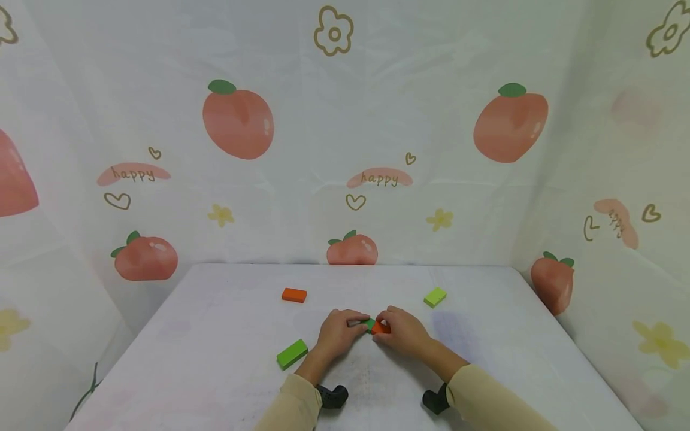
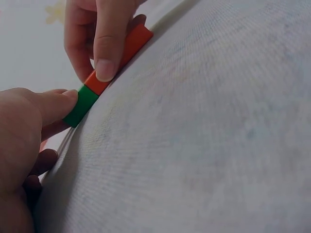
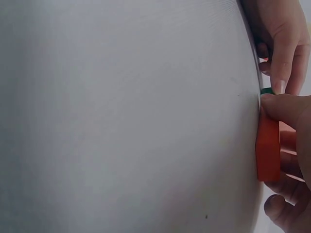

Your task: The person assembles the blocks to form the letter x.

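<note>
My left hand (image 1: 339,333) pinches a green block (image 2: 81,107) between thumb and fingers near the middle of the table. Just to its right, my right hand (image 1: 403,331) pinches an orange block (image 1: 381,328). End to end, the two blocks touch on the tabletop, as the left wrist view shows. Seen from the right wrist, the orange block (image 3: 268,148) lies along the right thumb, and only a sliver of the green block (image 3: 267,91) shows beyond it. Fingers hide much of both blocks in the head view.
On the white table (image 1: 226,383) lie an orange block (image 1: 294,295) at back left, a light green block (image 1: 435,297) at back right and a green block (image 1: 293,354) left of my left wrist. A printed curtain (image 1: 302,203) stands behind the table.
</note>
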`<state>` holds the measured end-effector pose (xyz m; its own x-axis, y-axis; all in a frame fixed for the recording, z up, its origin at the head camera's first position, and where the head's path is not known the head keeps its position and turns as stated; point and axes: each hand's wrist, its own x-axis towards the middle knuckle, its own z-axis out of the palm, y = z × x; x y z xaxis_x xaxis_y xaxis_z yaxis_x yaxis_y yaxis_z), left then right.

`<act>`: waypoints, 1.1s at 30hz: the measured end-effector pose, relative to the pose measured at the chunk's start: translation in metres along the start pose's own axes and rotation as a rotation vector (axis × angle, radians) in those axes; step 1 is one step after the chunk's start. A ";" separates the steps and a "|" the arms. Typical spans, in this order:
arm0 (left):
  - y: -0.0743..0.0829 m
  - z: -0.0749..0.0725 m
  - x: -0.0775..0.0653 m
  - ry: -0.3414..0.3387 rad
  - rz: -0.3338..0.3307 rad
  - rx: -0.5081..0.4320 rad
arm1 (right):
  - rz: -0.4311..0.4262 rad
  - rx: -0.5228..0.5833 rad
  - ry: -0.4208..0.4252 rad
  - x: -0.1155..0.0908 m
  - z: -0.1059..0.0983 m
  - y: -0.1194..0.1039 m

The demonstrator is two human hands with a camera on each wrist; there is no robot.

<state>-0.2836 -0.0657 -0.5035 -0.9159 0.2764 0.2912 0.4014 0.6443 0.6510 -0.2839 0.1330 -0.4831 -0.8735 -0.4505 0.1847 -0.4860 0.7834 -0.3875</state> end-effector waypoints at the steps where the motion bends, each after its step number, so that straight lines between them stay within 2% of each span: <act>1: 0.000 0.000 0.000 -0.002 -0.003 0.000 | 0.004 0.000 0.000 0.001 0.001 0.000; 9: 0.002 0.000 0.001 -0.011 -0.029 -0.007 | 0.036 0.025 -0.013 0.003 0.002 -0.001; 20: 0.005 0.002 0.004 -0.022 -0.057 0.036 | 0.035 0.045 0.003 0.004 0.000 -0.001; 30: 0.007 0.000 0.005 -0.037 -0.056 0.039 | 0.063 0.046 -0.031 0.007 -0.002 0.000; 33: 0.008 -0.002 0.005 -0.041 -0.051 0.026 | 0.043 0.062 -0.013 0.007 -0.004 0.001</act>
<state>-0.2846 -0.0606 -0.4956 -0.9350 0.2714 0.2283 0.3540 0.6764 0.6458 -0.2907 0.1325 -0.4785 -0.8927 -0.4231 0.1552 -0.4452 0.7743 -0.4498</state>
